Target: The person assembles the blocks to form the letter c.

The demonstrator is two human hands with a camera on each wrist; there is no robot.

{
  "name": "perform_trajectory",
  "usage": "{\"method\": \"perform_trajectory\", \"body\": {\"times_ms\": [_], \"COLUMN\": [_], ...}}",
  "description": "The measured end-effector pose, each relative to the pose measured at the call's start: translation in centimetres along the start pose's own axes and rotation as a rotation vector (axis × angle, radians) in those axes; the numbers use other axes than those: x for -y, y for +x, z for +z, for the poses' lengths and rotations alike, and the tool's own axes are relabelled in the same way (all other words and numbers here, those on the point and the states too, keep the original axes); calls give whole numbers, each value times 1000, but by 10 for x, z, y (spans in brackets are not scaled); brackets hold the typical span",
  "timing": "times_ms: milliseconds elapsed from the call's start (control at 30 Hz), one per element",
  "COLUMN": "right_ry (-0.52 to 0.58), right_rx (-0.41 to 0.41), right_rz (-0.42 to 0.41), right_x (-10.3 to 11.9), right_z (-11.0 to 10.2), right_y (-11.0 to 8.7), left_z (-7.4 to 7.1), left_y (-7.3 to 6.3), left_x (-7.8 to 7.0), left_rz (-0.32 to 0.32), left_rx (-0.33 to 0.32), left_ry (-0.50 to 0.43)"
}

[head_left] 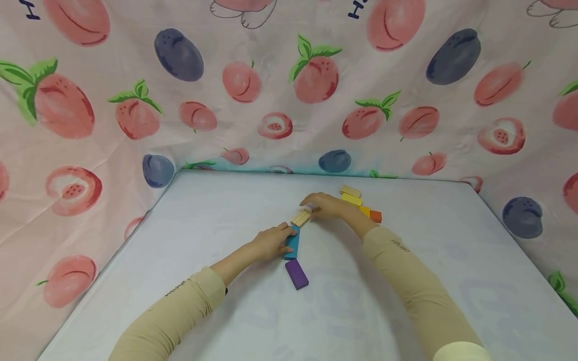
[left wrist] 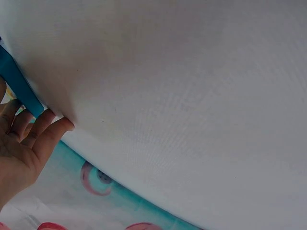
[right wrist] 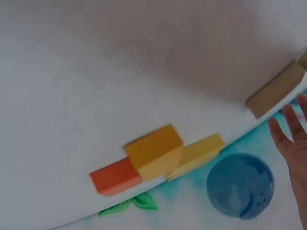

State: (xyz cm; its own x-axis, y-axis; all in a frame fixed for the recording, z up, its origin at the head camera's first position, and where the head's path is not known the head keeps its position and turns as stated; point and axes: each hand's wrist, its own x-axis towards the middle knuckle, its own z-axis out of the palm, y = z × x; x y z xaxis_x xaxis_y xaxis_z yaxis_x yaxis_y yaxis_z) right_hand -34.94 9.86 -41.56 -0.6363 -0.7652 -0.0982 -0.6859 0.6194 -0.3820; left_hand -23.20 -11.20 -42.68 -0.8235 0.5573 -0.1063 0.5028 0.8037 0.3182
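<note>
My left hand (head_left: 271, 241) is at the left side of a blue block (head_left: 293, 244), its thumb near the front end and its fingers at the back end. In the left wrist view, the blue block (left wrist: 19, 84) lies between thumb and fingers. Just beyond it stands a light wooden block (head_left: 300, 218) set at a slant. My right hand (head_left: 326, 206) bends over a pale block (head_left: 309, 206) at that block's far end, thumb on the near side. The right wrist view shows fingers (right wrist: 290, 127) right beside the pale block (right wrist: 276, 91); the thumb is hidden there.
A purple block (head_left: 296, 274) lies in front of the blue one. Behind the right forearm are a wooden block (head_left: 350, 191), a yellow block (head_left: 351, 199), an amber block (head_left: 365, 211) and an orange-red block (head_left: 376, 216). A fruit-print cloth (head_left: 275, 75) hangs behind the white table (head_left: 217, 200).
</note>
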Motion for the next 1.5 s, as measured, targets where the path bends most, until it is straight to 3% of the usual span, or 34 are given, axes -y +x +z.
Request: {"method": "perform_trajectory", "body": {"times_ms": [133, 233, 367, 600, 1067, 1333, 1500], "right_ry": [14, -60, -149, -170, -192, -206, -188], "right_rx": [12, 29, 10, -75, -35, -71, -87], "right_rz": [94, 122, 98, 45, 23, -32, -9], "right_x": [-7, -12, -18, -21, -24, -23, -23], "right_z": [-10, -13, -11, -9, -10, -10, -9], "right_y": [-12, -17, -19, -12, -2, -5, -5], "left_z": [-1, -1, 0, -1, 0, 1, 0], "left_y": [0, -1, -2, -3, -2, -2, -1], "left_x": [-1, -1, -1, -3, -3, -3, -2], "left_rz": [-10, -19, -8, 0, -18, -26, -32], "left_rx": [0, 5, 5, -1, -4, -6, -7], "left_ry": [7, 17, -2, -14, -11, -12, -8]}}
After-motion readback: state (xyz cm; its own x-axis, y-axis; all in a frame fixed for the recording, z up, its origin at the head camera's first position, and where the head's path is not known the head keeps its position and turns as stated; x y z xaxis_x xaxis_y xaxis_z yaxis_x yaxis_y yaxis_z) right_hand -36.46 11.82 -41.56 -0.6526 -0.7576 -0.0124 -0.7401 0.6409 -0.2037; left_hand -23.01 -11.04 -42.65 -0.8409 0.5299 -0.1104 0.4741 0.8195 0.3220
